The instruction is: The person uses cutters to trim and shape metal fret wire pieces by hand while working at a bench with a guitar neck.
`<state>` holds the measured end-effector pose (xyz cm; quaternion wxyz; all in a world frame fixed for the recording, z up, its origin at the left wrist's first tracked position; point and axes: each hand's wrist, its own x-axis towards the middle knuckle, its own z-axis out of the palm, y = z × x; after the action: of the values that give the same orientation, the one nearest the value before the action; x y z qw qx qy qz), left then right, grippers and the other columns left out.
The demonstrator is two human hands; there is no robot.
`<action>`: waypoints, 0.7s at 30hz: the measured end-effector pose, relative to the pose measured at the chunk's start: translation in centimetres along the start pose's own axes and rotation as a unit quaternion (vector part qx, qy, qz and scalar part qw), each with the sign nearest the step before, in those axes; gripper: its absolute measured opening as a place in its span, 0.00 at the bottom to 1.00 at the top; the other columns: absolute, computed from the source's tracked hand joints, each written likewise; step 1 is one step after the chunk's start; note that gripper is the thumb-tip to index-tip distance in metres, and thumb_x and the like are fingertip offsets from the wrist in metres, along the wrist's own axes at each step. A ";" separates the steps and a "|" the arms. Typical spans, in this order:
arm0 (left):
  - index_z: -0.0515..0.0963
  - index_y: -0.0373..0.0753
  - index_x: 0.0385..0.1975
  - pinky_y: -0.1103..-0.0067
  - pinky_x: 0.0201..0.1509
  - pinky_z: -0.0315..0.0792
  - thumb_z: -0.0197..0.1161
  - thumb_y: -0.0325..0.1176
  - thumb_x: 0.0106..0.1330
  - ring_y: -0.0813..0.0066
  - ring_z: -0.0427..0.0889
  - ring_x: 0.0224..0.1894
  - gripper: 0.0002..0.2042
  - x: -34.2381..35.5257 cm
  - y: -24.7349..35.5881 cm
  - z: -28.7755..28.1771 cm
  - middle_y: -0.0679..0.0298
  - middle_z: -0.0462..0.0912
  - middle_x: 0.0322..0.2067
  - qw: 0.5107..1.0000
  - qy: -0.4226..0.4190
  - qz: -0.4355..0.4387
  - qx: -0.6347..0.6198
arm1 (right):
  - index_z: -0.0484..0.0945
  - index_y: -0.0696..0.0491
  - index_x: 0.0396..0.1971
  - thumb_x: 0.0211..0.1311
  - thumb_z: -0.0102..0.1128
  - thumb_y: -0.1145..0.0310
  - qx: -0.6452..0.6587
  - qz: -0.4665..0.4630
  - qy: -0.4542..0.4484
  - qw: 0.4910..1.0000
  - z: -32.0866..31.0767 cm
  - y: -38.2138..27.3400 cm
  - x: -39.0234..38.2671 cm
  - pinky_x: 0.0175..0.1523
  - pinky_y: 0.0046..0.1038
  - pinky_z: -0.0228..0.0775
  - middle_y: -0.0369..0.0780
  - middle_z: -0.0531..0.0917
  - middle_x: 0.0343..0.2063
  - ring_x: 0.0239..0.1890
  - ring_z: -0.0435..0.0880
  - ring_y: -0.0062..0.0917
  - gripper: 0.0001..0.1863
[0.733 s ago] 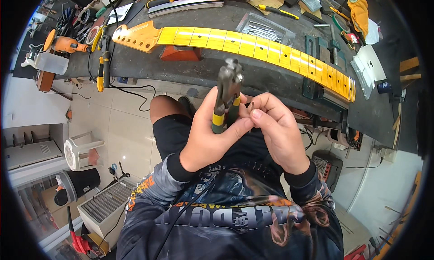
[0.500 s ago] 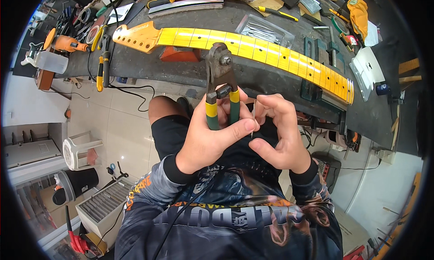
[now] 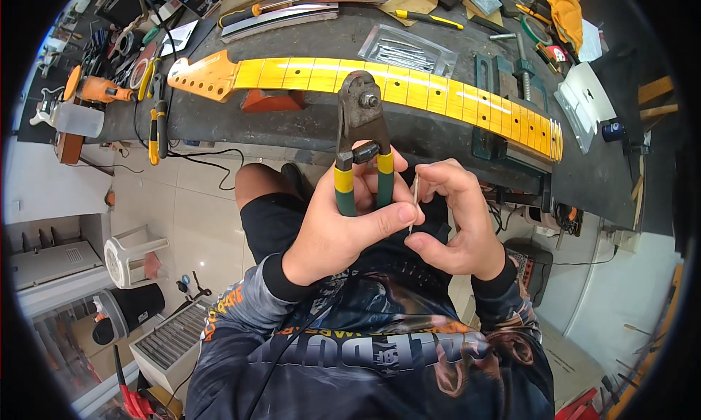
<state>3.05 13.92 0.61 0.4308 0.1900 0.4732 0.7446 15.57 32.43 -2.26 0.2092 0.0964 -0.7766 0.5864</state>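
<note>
My left hand [image 3: 330, 226] is wrapped round the green-and-yellow handles of a pair of hand cutters [image 3: 363, 106], whose dark metal head points up toward the bench. Its thumb and fingertips also pinch a short, thin piece of fret wire [image 3: 415, 194]. My right hand [image 3: 461, 223] faces it, thumb and forefinger curled round the two ends of that wire. Beyond both hands, a yellow maple guitar neck [image 3: 350, 77] lies across the bench, headstock to the left. Bright metal frets show at its right end; dark lines cross the rest.
An orange-red block [image 3: 274, 100] sits under the neck near the headstock. Behind the neck is a clear tray of slim metal pieces [image 3: 409, 50]. A vise [image 3: 504, 81] stands at the right, yellow-and-black pliers [image 3: 157, 121] at the left. The bench edge runs just past my hands.
The bench and everything on it appear slightly further left and up as the view shifts. Both hands keep their hold, with the fret wire turned a little.
</note>
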 end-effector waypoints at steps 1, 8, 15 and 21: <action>0.72 0.39 0.62 0.78 0.38 0.77 0.80 0.25 0.70 0.69 0.91 0.41 0.26 0.2 0.0 0.2 0.59 0.87 0.35 1.000 -0.001 -0.007 -0.006 | 0.69 0.53 0.76 0.59 0.83 0.75 -0.002 0.001 0.003 1.000 -0.1 -0.1 -0.2 0.53 0.33 0.73 0.39 0.82 0.46 0.46 0.82 0.30 0.45; 0.71 0.38 0.64 0.77 0.39 0.79 0.79 0.24 0.70 0.67 0.91 0.43 0.27 1.7 -0.7 1.3 0.56 0.87 0.38 0.996 -0.050 -0.057 -0.048 | 0.76 0.50 0.70 0.53 0.85 0.66 -0.154 -0.006 0.016 0.988 -2.7 -1.4 -0.5 0.64 0.41 0.70 0.39 0.86 0.51 0.53 0.87 0.35 0.42; 0.69 0.37 0.72 0.75 0.56 0.77 0.78 0.19 0.70 0.73 0.83 0.49 0.33 3.5 -2.5 1.0 0.54 0.87 0.52 0.983 -0.150 -0.003 0.105 | 0.85 0.50 0.61 0.53 0.83 0.53 -0.382 0.014 0.010 0.924 -12.0 -5.2 -0.8 0.66 0.44 0.69 0.42 0.88 0.56 0.58 0.84 0.42 0.35; 0.76 0.39 0.69 0.66 0.65 0.81 0.82 0.25 0.65 0.54 0.87 0.58 0.32 5.8 -4.0 0.5 0.55 0.84 0.61 0.884 -0.283 0.053 0.369 | 0.81 0.56 0.63 0.50 0.78 0.64 -0.493 0.103 0.007 0.864 -19.1 -6.9 -0.7 0.72 0.45 0.71 0.48 0.86 0.60 0.64 0.83 0.48 0.36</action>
<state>2.00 19.67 -3.34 0.4048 0.5629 0.5606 0.4528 22.95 48.54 7.72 0.1731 -0.1037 -0.9685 0.1462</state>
